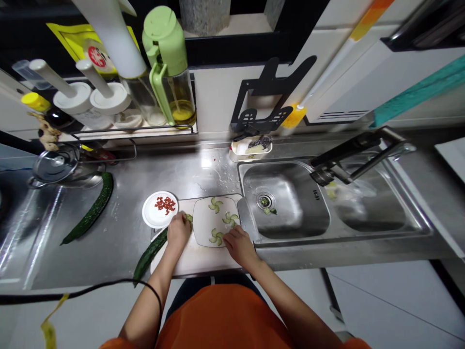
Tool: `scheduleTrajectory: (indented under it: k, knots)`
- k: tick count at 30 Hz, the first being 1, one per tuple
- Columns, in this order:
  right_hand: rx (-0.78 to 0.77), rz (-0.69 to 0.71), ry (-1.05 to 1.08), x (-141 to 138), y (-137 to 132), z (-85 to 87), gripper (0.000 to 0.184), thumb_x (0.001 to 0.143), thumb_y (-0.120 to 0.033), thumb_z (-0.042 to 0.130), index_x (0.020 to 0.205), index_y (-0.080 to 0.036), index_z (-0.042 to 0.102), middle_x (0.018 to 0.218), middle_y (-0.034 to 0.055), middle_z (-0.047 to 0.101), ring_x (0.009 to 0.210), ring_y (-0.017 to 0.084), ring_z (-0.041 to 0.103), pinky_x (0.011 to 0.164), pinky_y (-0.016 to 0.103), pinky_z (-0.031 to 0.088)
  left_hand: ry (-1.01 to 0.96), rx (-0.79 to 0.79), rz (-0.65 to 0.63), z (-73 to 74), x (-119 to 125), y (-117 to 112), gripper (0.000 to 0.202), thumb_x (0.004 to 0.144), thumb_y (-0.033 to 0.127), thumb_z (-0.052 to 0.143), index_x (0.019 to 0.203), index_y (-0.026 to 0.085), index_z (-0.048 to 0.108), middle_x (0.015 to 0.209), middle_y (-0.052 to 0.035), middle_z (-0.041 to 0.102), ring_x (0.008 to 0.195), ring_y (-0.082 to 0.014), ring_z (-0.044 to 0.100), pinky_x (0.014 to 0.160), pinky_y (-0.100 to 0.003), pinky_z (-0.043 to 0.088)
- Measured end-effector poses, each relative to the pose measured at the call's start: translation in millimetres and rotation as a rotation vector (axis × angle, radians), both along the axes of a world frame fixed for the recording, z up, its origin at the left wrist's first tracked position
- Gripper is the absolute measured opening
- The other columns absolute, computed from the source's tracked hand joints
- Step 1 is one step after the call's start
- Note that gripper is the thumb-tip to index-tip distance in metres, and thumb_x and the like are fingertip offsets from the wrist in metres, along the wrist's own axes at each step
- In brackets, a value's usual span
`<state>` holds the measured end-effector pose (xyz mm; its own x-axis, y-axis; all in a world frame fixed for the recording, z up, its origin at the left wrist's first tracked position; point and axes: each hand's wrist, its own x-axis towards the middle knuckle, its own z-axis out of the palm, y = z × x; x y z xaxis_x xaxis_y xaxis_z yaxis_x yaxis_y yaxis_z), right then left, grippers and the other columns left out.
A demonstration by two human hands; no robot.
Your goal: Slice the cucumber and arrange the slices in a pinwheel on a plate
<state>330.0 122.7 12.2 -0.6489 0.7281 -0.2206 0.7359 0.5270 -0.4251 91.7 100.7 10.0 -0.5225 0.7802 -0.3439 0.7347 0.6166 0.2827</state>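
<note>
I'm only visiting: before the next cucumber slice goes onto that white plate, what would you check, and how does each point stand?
1. The plate lies flat on the cutting board: ok.
2. Room left on the plate: ok; three cucumber flowers sit apart, and the left part is bare.
3. Loose slices within reach: ok, beside the left hand.
4. The right hand holds a slice: cannot tell, its fingers hide it.
5. The dish of red bits sits level, nothing spilled: ok.

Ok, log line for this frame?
left hand on cucumber | right hand at plate edge | three slice fans on plate
</note>
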Motion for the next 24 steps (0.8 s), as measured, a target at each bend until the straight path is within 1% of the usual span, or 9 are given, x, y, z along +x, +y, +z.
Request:
scheduleTrajectory:
  k: [3, 7, 11, 15, 17, 19, 20, 22, 24]
  knots:
    - [0.000, 0.001, 0.003, 0, 0, -0.7, 0.018, 0.092, -0.023, 0.048, 0.087, -0.022, 0.066, 0.084, 0.0043, 0.063, 0.095, 0.020, 0.048, 0.077, 0.030, 0.036, -0.044, 0.028, 0.019, -0.4, -1, -1, 0.011, 0.081, 0.024, 0.049, 0.086, 0.020, 0.058, 0.082, -0.0062, 0.065, 0.074, -0.0191, 0.060, 0.066, -0.027, 0.040]
    - [-0.002, -0.006, 0.050, -2, 0, -3.5, 0.018, 0.091, -0.022, 0.049, 0.083, -0.021, 0.065, 0.081, 0.0038, 0.062, 0.091, 0.019, 0.049, 0.079, 0.030, 0.036, -0.164, 0.125, 0.066, -0.2, -8, -6, 0.011, 0.080, 0.029, 0.052, 0.082, 0.021, 0.059, 0.074, -0.0018, 0.065, 0.067, -0.0155, 0.059, 0.067, -0.026, 0.040]
    - [-0.037, -0.042, 0.167, -9, 3, -6.6, 0.016, 0.088, -0.019, 0.051, 0.080, -0.019, 0.065, 0.077, 0.0027, 0.061, 0.086, 0.018, 0.051, 0.079, 0.029, 0.037, -0.368, 0.205, 0.138, 2.3, -16, -12, 0.015, 0.074, 0.032, 0.057, 0.080, 0.020, 0.063, 0.073, 0.0007, 0.066, 0.066, -0.0123, 0.058, 0.068, -0.024, 0.042]
    - [-0.106, -0.106, 0.295, -24, 9, -7.4, 0.012, 0.086, -0.015, 0.054, 0.080, -0.018, 0.065, 0.077, 0.0024, 0.063, 0.083, 0.017, 0.055, 0.082, 0.030, 0.039, -0.644, 0.273, 0.222, 9.7, -12, -13, 0.025, 0.066, 0.037, 0.066, 0.079, 0.016, 0.066, 0.066, 0.0007, 0.062, 0.060, -0.0101, 0.053, 0.061, -0.022, 0.041]
    - [-0.150, -0.170, 0.366, -33, 13, -7.4, 0.010, 0.084, -0.016, 0.056, 0.087, -0.018, 0.066, 0.085, 0.0038, 0.067, 0.087, 0.018, 0.057, 0.085, 0.032, 0.040, -0.811, 0.266, 0.259, 15.2, -5, -11, 0.028, 0.062, 0.039, 0.070, 0.077, 0.015, 0.066, 0.064, 0.0005, 0.061, 0.057, -0.0089, 0.051, 0.058, -0.021, 0.039]
    - [-0.216, -0.261, 0.442, -42, 15, -7.1, 0.017, 0.082, -0.019, 0.058, 0.097, -0.019, 0.066, 0.094, 0.0053, 0.068, 0.091, 0.019, 0.057, 0.085, 0.033, 0.041, -0.961, 0.235, 0.281, 20.6, 2, -10, 0.031, 0.060, 0.040, 0.072, 0.076, 0.014, 0.066, 0.065, -0.0001, 0.062, 0.056, -0.0081, 0.050, 0.055, -0.021, 0.037]
    - [-0.265, -0.303, 0.476, -47, 17, -6.8, 0.019, 0.081, -0.020, 0.059, 0.099, -0.019, 0.066, 0.096, 0.0053, 0.068, 0.090, 0.018, 0.058, 0.083, 0.032, 0.042, -1.017, 0.212, 0.291, 22.8, 6, -9, 0.032, 0.059, 0.040, 0.073, 0.076, 0.014, 0.066, 0.066, -0.0001, 0.062, 0.055, -0.0076, 0.049, 0.054, -0.020, 0.035]
    - [-0.389, -0.346, 0.531, -53, 19, -5.6, 0.019, 0.080, -0.022, 0.059, 0.097, -0.019, 0.067, 0.092, 0.0037, 0.069, 0.083, 0.017, 0.059, 0.076, 0.029, 0.043, -1.088, 0.165, 0.305, 25.5, 12, -8, 0.034, 0.058, 0.040, 0.075, 0.077, 0.014, 0.066, 0.065, 0.0008, 0.061, 0.052, -0.0059, 0.045, 0.050, -0.020, 0.030]
    - [-0.495, -0.360, 0.565, -58, 21, -3.5, 0.013, 0.079, -0.024, 0.058, 0.087, -0.019, 0.068, 0.082, 0.0011, 0.067, 0.075, 0.014, 0.058, 0.069, 0.026, 0.042, -1.126, 0.131, 0.320, 25.5, 16, -9, 0.036, 0.057, 0.040, 0.076, 0.078, 0.013, 0.066, 0.063, 0.0022, 0.059, 0.049, -0.0040, 0.040, 0.048, -0.019, 0.027]
